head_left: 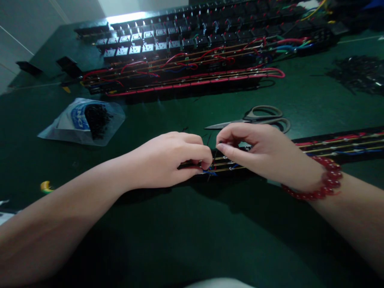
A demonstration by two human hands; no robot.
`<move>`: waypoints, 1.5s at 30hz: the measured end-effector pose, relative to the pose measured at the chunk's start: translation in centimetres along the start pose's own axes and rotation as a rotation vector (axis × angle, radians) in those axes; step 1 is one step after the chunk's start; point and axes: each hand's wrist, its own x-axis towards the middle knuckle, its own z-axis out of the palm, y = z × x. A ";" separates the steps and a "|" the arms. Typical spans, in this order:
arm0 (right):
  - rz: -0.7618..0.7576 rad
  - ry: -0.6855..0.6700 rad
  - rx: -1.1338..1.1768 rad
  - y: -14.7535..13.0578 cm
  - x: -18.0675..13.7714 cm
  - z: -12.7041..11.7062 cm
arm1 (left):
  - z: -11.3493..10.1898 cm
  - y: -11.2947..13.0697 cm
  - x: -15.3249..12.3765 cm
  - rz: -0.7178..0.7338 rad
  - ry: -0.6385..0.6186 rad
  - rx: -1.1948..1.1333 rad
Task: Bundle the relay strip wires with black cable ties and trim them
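Observation:
A long black socket strip (339, 146) with brass rails and red and blue wires lies across the green table in front of me. My left hand (171, 158) is closed, its fingers curled down onto the strip's left end. My right hand (255, 150) is pinched together just to the right, thumb and fingertips pressed on something thin and dark over the strip, too small to name. A red bead bracelet (324, 180) circles my right wrist. The two hands nearly touch above a blue wire (211, 172).
Grey-handled scissors (261, 118) lie just behind my hands. A clear bag of small black parts (87, 120) sits at the left. Several wired socket strips (186, 60) are stacked at the back. A heap of black ties (360, 74) lies at the far right.

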 end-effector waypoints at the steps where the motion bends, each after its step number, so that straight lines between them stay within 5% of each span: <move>1: -0.016 -0.008 -0.017 0.0 0.0 0.0 | 0.0 0.0 0.0 0.037 0.002 0.006; 10: -0.107 -0.044 -0.064 0.2 0.0 0.1 | -0.6 1.9 -0.9 0.143 0.041 0.096; 20: -0.117 -0.081 -0.097 0.1 -0.1 -0.1 | 1.4 3.1 -0.8 0.255 0.046 0.648; 45: -0.022 -0.096 -0.023 -0.2 0.0 -0.3 | 2.2 2.6 -0.5 0.200 0.183 0.543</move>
